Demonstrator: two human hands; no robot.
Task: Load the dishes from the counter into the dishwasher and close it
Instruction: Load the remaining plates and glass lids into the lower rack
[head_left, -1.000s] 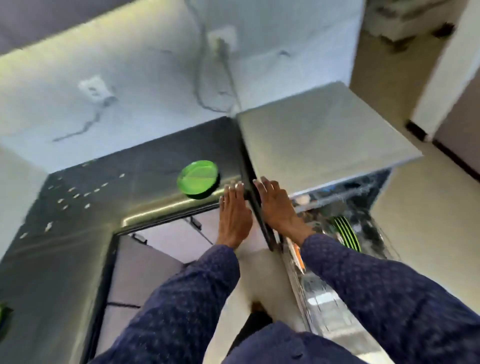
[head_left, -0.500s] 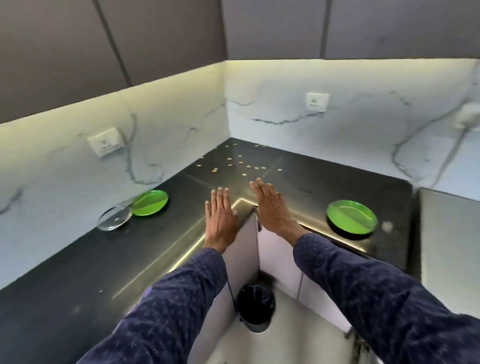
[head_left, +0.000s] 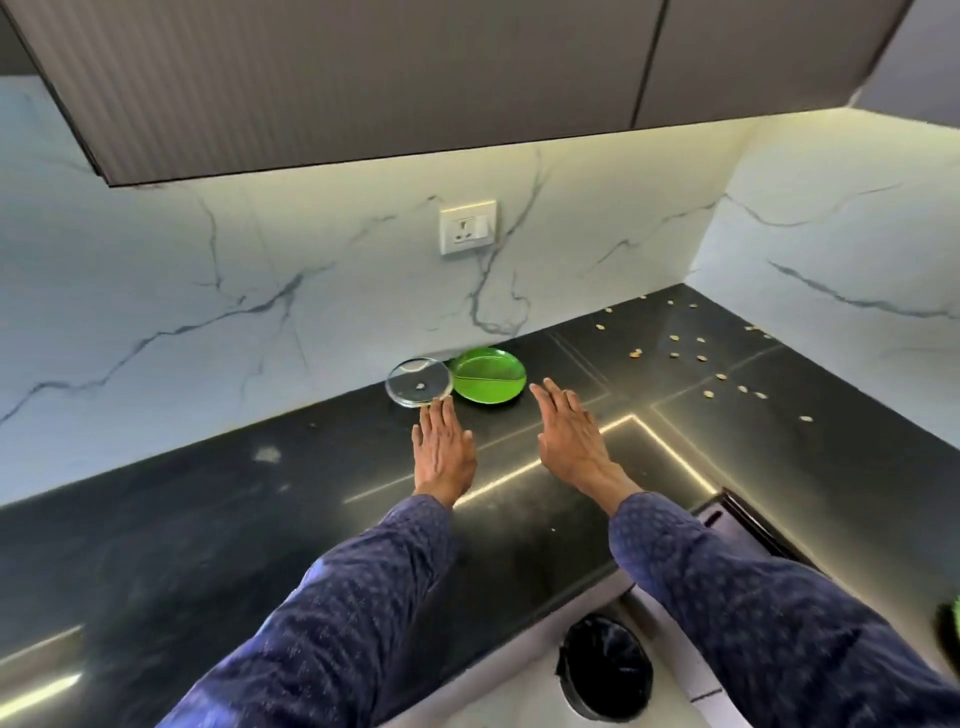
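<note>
Hands reach forward over a dark polished desk that runs along a marble-patterned wall and turns a corner at the right. Both arms wear dark blue patterned sleeves. Left hand (head_left: 444, 449) is flat, fingers straight and together, holding nothing; its fingertips lie just short of a clear glass lid (head_left: 418, 389). Right hand (head_left: 571, 434) is likewise flat and empty, fingers extended toward a green plate (head_left: 488, 382). Lid and plate sit side by side near the back edge of the desk (head_left: 218, 519), against the wall, their rims touching or nearly so. Small pale crumbs (head_left: 698, 358) are scattered toward the far right corner. A white wall socket (head_left: 467, 227) is above the dishes, dark cabinets overhead. A black bin (head_left: 605, 670) stands on the floor below the front edge. The dishwasher is not in view.

Judged from this, the pick-up has not begun. Risks: the glass lid lies flat on a slick surface, so fingers may push it into the wall or against the plate instead of lifting it, and a slipped grip could chip or drop it
</note>
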